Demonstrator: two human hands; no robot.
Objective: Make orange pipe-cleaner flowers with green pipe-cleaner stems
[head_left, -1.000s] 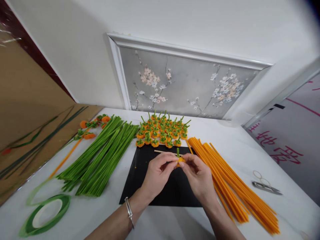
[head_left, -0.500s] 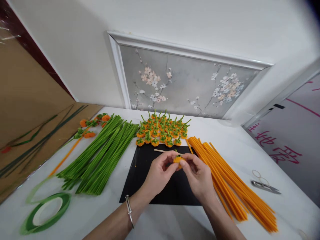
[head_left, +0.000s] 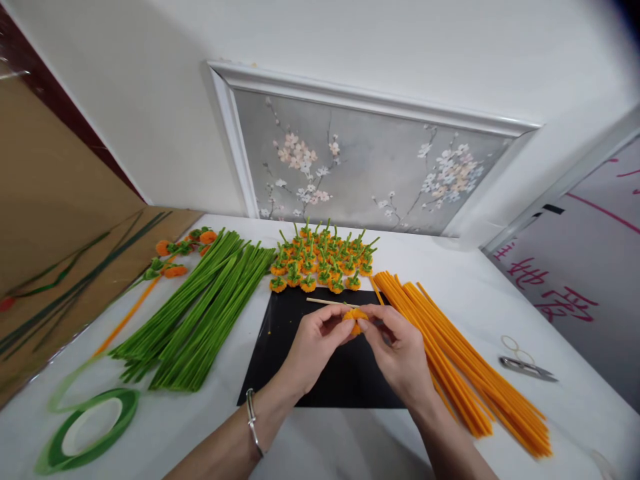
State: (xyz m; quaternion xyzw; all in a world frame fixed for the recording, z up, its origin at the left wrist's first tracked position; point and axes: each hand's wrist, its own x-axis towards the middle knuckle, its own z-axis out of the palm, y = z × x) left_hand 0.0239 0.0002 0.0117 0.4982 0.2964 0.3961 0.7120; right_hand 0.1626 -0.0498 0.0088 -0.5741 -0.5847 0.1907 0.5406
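A black mat (head_left: pixel 345 377) lies on the white table (head_left: pixel 440 267). The forearms (head_left: pixel 450 430) come in from the near edge, slanting toward each other. The left hand (head_left: pixel 313 343) and right hand (head_left: pixel 400 350) meet above the mat, curled nearly closed, thumbs toward the person, pinching an orange puff (head_left: pixel 355 315) between them, over the mat's far part.
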